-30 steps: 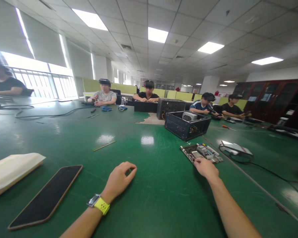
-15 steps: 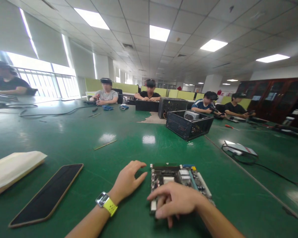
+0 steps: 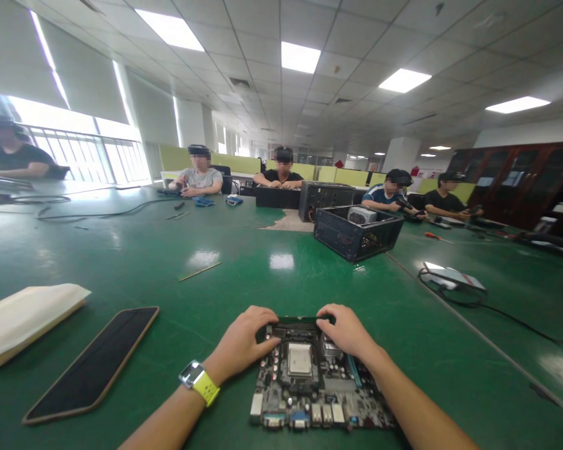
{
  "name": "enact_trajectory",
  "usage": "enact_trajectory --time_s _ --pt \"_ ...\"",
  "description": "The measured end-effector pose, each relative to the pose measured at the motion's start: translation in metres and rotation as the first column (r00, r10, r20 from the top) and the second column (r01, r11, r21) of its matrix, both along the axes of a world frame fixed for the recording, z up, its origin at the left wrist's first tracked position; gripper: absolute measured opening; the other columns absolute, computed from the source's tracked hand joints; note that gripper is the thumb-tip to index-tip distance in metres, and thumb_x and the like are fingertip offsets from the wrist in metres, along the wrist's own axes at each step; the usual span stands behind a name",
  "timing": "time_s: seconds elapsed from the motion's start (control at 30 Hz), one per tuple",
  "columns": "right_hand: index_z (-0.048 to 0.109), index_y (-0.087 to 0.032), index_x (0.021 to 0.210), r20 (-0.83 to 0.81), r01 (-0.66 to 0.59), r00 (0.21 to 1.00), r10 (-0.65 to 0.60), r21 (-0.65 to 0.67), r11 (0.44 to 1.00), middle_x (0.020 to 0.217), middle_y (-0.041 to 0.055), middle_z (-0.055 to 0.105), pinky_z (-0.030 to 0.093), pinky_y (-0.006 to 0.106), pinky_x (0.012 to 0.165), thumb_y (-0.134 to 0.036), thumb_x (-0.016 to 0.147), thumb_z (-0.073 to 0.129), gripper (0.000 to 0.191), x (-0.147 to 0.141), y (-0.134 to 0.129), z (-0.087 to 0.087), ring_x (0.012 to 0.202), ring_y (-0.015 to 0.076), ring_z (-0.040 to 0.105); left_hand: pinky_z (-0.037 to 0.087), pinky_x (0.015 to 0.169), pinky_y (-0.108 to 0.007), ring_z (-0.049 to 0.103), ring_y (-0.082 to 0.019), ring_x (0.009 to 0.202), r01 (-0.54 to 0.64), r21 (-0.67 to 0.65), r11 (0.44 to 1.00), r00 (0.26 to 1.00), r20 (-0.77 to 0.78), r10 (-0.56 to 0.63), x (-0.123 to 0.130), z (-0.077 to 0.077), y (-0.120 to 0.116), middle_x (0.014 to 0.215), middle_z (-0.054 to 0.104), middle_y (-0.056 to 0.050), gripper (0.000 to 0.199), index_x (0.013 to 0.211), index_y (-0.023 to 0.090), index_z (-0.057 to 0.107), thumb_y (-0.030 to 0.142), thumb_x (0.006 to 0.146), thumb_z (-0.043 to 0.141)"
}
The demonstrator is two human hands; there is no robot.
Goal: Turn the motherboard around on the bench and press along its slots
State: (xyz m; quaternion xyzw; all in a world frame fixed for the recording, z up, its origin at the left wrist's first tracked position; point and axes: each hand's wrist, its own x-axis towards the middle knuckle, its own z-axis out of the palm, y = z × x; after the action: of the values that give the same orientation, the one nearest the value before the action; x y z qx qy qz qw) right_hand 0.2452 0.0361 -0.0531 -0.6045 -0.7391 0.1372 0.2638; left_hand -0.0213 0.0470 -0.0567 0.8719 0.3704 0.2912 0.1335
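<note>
A computer motherboard [image 3: 333,384] lies flat on the green table in front of me, its port edge towards me. A square metal-topped processor [image 3: 299,360] sits in its socket. Along the far edge stands a dark green strip [image 3: 296,321], which looks like a memory module in its slot. My left hand [image 3: 246,337], with a yellow-strapped watch, is curled around the far left corner, thumb over the board. My right hand [image 3: 344,331] is bent around the right end of the strip, thumb and fingers close together. The exact fingertip contacts are partly hidden.
To the left lie a dark flat tray [image 3: 94,365] and a pale packet [image 3: 28,322]. A thin brass-coloured stick [image 3: 200,271] lies ahead. An opened computer case [image 3: 356,234] stands further off. A cabled device [image 3: 455,278] sits right. Several people work across the table.
My right hand has gone from over the board's near left part to its far edge. The motherboard has shifted towards me and left, meeting my left hand, which has barely moved.
</note>
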Motion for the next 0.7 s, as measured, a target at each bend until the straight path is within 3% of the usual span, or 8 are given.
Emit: enact_trajectory --time_s 0.3,0.53,0.7 --pt "0.070 -0.021 0.083 -0.041 -0.015 0.999 0.017 0.027 1.000 0.087 0.0023 0.070 0.041 0.027 0.079 -0.027 0.078 0.053 0.019 -0.003 0.002 -0.005 0.085 0.0178 0.059 0.047 0.092 -0.038 0.057 -0.023 0.101 -0.015 0.005 1.000 0.999 0.052 0.015 0.000 0.003 -0.003 0.109 0.064 -0.006 0.029 0.104 0.022 0.064 0.029 0.077 0.069" --pt "0.071 -0.021 0.087 -0.074 -0.033 0.997 0.035 0.023 0.999 0.090 0.0022 0.070 0.041 0.028 0.081 -0.028 0.078 0.054 0.020 -0.004 0.001 -0.005 0.087 0.0182 0.060 0.046 0.093 -0.038 0.057 -0.023 0.104 -0.034 0.039 0.999 0.997 0.075 0.031 -0.004 0.000 -0.001 0.109 0.064 -0.004 0.022 0.096 0.022 0.064 0.028 0.075 0.070" --pt "0.070 -0.021 0.090 -0.039 -0.009 0.999 0.010 0.039 0.999 0.093 0.0028 0.069 0.040 0.030 0.084 -0.029 0.079 0.056 0.020 -0.005 -0.002 0.005 0.091 0.0189 0.058 0.046 0.093 -0.037 0.056 -0.022 0.105 -0.022 0.035 0.999 0.994 0.110 0.018 -0.004 -0.001 -0.001 0.110 0.063 -0.004 0.023 0.098 0.022 0.061 0.028 0.077 0.069"
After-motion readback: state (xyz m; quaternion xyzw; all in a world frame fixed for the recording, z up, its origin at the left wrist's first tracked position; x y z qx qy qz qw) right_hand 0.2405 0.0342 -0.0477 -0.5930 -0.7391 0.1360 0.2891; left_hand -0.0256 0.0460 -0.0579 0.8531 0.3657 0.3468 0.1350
